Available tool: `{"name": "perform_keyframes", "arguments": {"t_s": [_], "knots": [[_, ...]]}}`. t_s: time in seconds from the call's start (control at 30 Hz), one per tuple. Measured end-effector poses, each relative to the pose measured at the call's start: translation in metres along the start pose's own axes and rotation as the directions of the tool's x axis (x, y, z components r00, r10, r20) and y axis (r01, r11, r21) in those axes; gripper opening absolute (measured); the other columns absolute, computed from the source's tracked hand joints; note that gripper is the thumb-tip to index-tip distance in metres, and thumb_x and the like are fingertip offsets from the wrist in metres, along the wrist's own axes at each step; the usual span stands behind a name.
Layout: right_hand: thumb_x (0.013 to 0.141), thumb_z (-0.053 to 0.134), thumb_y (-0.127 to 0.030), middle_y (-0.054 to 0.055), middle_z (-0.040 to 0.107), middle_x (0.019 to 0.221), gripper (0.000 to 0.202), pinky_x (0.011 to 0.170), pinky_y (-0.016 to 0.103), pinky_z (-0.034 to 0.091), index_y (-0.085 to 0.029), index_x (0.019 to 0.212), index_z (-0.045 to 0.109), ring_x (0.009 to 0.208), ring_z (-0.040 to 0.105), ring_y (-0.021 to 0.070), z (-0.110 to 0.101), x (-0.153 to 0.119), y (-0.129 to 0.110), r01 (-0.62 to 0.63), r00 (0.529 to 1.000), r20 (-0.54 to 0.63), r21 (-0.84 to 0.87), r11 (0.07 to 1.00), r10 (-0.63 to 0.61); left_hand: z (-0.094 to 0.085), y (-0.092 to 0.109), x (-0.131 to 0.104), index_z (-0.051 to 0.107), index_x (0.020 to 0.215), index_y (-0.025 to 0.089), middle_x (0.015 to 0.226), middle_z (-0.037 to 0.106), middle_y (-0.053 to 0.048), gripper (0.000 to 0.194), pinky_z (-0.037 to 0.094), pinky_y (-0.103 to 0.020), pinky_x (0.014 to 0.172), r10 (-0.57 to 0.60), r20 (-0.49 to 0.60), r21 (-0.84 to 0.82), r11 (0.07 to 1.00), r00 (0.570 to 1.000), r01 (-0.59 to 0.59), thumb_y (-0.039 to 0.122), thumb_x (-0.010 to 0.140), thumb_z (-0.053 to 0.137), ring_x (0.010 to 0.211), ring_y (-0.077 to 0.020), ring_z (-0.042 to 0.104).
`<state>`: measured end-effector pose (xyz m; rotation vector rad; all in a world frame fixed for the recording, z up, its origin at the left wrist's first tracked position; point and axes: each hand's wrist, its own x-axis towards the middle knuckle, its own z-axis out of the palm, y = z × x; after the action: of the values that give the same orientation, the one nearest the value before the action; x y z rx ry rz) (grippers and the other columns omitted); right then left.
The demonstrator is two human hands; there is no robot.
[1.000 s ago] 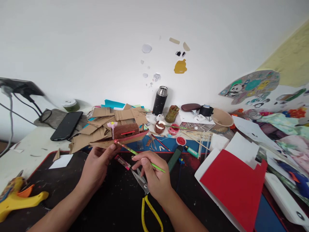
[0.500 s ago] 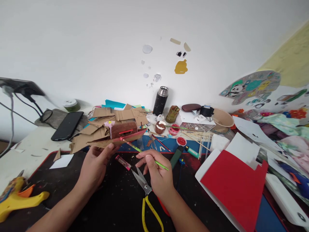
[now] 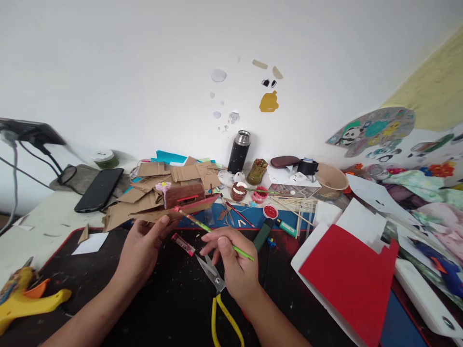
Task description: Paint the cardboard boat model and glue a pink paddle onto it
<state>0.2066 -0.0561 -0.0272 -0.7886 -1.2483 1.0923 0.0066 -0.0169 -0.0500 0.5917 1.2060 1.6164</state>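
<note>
My left hand (image 3: 142, 248) is closed on the near edge of a cardboard piece (image 3: 195, 208), whose right part is painted red and left part is bare brown. A brown painted box (image 3: 184, 194) with a red strip and a pink flower sits at or just behind it; I cannot tell whether they are joined. In my right hand (image 3: 235, 260) is a green-handled paintbrush (image 3: 202, 224), pinched between thumb and fingers. Its red tip touches or nearly touches the cardboard. Yellow-handled scissors (image 3: 217, 284) lie partly open below, beside a pink-ended small case (image 3: 183, 244).
Cardboard scraps (image 3: 133, 197) are heaped at the back left near a phone (image 3: 99, 189). A black flask (image 3: 239, 152), a red paint pot (image 3: 270, 211) and wooden sticks (image 3: 289, 202) stand or lie behind. Red card (image 3: 347, 274) covers the right; a glue gun (image 3: 29, 299) lies left.
The brush tip has shifted slightly left along the cardboard. My left hand keeps its hold, and the whole view has moved a little.
</note>
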Motion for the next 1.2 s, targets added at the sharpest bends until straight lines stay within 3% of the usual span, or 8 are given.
{"name": "perform_keyframes", "arguments": {"t_s": [0.13,0.23,0.43,0.57,0.77,0.93,1.2], "knots": [[0.112,0.061,-0.042,0.009,0.082,0.096,0.03,0.049,0.022,0.053,-0.022,0.105,0.082,0.068,0.08,0.0174,-0.003,0.004,-0.001,0.04,0.99,-0.14,0.056,0.998,-0.031,-0.002,0.0,0.001,0.064,0.076,0.025,0.096,0.084,-0.002,0.041,0.064,-0.045,0.107,0.024,0.012,-0.059,0.998,1.0,-0.023,0.041,0.071,0.102,0.103,-0.0268,0.081],[0.111,0.063,-0.045,0.007,0.083,0.09,0.029,0.046,0.021,0.053,-0.022,0.108,0.08,0.061,0.079,0.0162,-0.006,0.008,-0.001,0.039,0.968,-0.252,0.082,0.996,-0.017,-0.004,0.002,0.003,0.063,0.072,0.023,0.098,0.086,-0.001,0.04,0.068,-0.038,0.1,0.037,0.029,-0.117,0.993,0.999,-0.034,0.037,0.074,0.1,0.099,-0.0231,0.082],[0.107,0.067,-0.053,0.005,0.082,0.081,0.036,0.044,0.021,0.053,-0.018,0.11,0.077,0.055,0.077,0.0162,-0.013,0.016,-0.003,-0.023,0.927,-0.368,0.112,0.993,0.063,-0.005,0.015,0.006,0.075,0.077,0.02,0.081,0.085,0.002,0.043,0.07,-0.031,0.096,-0.022,0.064,-0.226,0.974,0.998,0.036,0.037,0.056,0.109,0.09,-0.021,0.085],[0.103,0.07,-0.059,0.007,0.083,0.082,0.042,0.044,0.02,0.053,-0.017,0.106,0.076,0.058,0.078,0.0173,-0.012,0.019,0.0,-0.087,0.927,-0.352,0.125,0.988,0.126,-0.003,0.025,0.004,0.081,0.079,0.019,0.09,0.089,-0.004,0.044,0.071,-0.028,0.091,-0.105,0.116,-0.247,0.96,0.988,0.131,0.04,0.053,0.11,0.092,-0.0219,0.085],[0.1,0.074,-0.059,0.01,0.085,0.094,0.042,0.045,0.019,0.052,-0.019,0.113,0.074,0.063,0.079,0.0172,-0.006,0.015,0.008,-0.151,0.957,-0.224,0.151,0.977,0.183,0.004,0.031,-0.005,0.079,0.068,0.024,0.091,0.09,-0.004,0.039,0.072,-0.027,0.084,-0.167,0.168,-0.269,0.94,0.971,0.209,0.038,0.049,0.11,0.092,-0.0245,0.086],[0.097,0.078,-0.058,0.009,0.083,0.1,0.043,0.044,0.017,0.05,-0.022,0.12,0.072,0.063,0.077,0.0152,-0.004,0.014,0.014,-0.164,0.968,-0.161,0.169,0.972,0.191,0.002,0.028,-0.011,0.081,0.07,0.025,0.095,0.09,-0.002,0.038,0.072,-0.029,0.084,-0.225,0.219,-0.211,0.939,0.949,0.271,0.042,0.051,0.109,0.091,-0.0244,0.086],[0.084,0.091,-0.055,0.002,0.073,0.098,0.047,0.042,0.018,0.05,-0.024,0.111,0.07,0.064,0.077,0.0162,-0.003,0.011,0.019,-0.173,0.961,-0.181,0.207,0.963,0.211,-0.009,0.013,-0.015,0.085,0.077,0.026,0.104,0.09,-0.003,0.03,0.072,-0.035,0.09,-0.206,0.358,-0.121,0.957,0.911,0.264,0.045,0.063,0.104,0.096,-0.0269,0.086]]}}
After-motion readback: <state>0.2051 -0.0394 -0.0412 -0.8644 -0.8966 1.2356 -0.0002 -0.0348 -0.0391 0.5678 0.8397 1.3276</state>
